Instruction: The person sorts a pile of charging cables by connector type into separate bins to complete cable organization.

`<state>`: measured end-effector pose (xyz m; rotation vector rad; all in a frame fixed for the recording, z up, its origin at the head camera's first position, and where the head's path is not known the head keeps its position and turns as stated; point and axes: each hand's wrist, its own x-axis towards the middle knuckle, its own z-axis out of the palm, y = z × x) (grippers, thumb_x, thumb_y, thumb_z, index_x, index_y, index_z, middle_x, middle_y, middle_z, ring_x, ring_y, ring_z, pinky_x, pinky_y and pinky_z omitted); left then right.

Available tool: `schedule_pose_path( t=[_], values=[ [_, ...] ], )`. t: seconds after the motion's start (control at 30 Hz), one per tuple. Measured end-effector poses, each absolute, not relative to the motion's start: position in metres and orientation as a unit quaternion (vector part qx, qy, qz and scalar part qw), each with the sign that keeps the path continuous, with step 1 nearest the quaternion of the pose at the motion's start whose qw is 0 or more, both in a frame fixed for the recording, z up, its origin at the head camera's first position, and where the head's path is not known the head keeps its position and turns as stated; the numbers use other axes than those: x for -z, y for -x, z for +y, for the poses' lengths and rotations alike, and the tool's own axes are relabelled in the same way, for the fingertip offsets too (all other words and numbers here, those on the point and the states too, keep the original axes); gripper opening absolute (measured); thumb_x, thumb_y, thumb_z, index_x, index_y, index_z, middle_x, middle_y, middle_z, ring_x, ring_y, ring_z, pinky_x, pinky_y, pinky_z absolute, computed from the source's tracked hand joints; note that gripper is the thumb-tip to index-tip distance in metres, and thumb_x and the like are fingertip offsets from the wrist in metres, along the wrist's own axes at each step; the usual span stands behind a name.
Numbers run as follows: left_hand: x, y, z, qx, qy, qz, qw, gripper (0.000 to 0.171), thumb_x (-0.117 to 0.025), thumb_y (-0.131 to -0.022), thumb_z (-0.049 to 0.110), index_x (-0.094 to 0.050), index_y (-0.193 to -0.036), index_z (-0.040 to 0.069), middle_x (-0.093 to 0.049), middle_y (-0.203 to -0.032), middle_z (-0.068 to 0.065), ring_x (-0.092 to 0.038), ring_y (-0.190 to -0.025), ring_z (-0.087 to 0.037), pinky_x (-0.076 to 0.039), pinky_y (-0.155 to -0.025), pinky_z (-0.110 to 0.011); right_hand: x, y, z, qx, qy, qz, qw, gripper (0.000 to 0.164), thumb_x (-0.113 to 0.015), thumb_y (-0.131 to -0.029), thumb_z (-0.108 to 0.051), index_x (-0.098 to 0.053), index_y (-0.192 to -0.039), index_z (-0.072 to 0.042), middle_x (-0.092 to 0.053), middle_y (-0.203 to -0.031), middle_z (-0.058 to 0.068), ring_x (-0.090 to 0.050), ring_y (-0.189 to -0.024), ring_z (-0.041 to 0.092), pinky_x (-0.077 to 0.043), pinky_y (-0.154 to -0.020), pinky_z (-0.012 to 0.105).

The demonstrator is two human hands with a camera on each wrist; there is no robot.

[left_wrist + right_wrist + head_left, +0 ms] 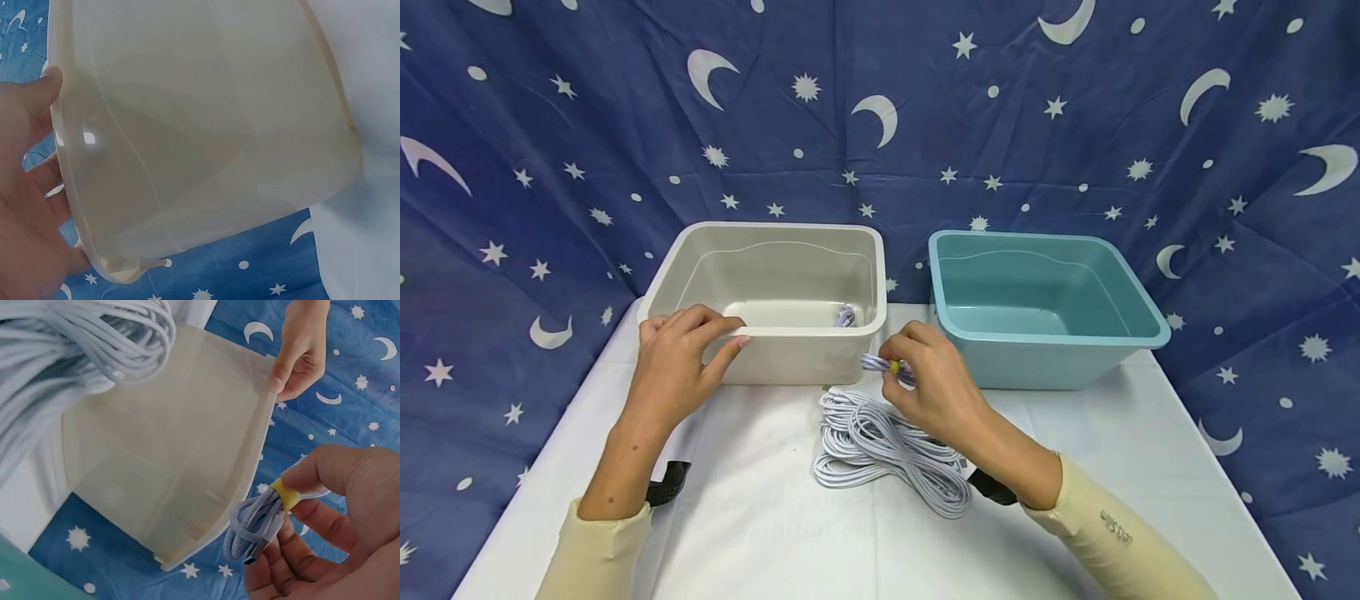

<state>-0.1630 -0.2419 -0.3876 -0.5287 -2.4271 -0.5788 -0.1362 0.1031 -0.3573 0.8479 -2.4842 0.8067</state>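
My right hand point(936, 379) pinches a small coiled USB cable point(253, 522), bound with a yellow band, between thumb and fingers. It holds the coil just off the front right corner of a light grey bin point(790, 358), and the metal plug shows in the right wrist view. My left hand point(681, 358) grips the bin's front rim near its left end, thumb outside and fingers over the edge. Inside that bin, at the right, lies another small cable coil point(846, 316), partly hidden by the rim. Below my right hand, a large bundle of white cable point(880, 450) rests on the table.
A teal bin point(1037, 362) stands to the right of the grey one. Both sit on a white-covered table point(760, 517) against a blue curtain point(925, 100) patterned with moons and stars. A black strap part point(670, 483) shows at my left wrist.
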Motion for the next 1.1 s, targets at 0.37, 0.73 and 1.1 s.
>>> schedule_pose_path(
  t=[0.37, 0.73, 1.1],
  values=[
    [0.389, 0.162, -0.243, 0.214, 0.195, -0.911, 0.294, 0.022, -0.083, -0.095, 0.024, -0.081, -0.114, 0.012, -0.070, -0.101, -0.005, -0.068, -0.093, -0.029, -0.034, -0.089, -0.057, 0.335, 0.156, 0.086, -0.285, -0.344, -0.866, 0.223, 0.020, -0.073, -0.084, 0.005, -0.077, -0.099, -0.008, -0.066, -0.097, 0.002, -0.053, -0.088, 0.021, -0.045, -0.077, 0.034],
    [0.388, 0.164, -0.242, 0.216, 0.200, -0.909, 0.297, 0.023, -0.083, -0.094, 0.024, -0.082, -0.113, 0.012, -0.070, -0.099, -0.005, -0.066, -0.091, -0.029, -0.033, -0.088, -0.056, 0.327, 0.175, 0.075, -0.276, -0.377, -0.848, 0.252, 0.021, -0.072, -0.087, 0.007, -0.079, -0.101, -0.007, -0.066, -0.101, 0.004, -0.056, -0.095, 0.024, -0.047, -0.085, 0.036],
    [0.388, 0.163, -0.242, 0.215, 0.194, -0.911, 0.295, 0.023, -0.083, -0.094, 0.024, -0.082, -0.114, 0.012, -0.071, -0.100, -0.006, -0.067, -0.092, -0.031, -0.034, -0.088, -0.057, 0.328, 0.203, 0.054, -0.267, -0.423, -0.825, 0.262, 0.017, -0.073, -0.091, 0.007, -0.079, -0.102, -0.005, -0.068, -0.103, 0.005, -0.061, -0.102, 0.024, -0.050, -0.093, 0.036]
  ],
)
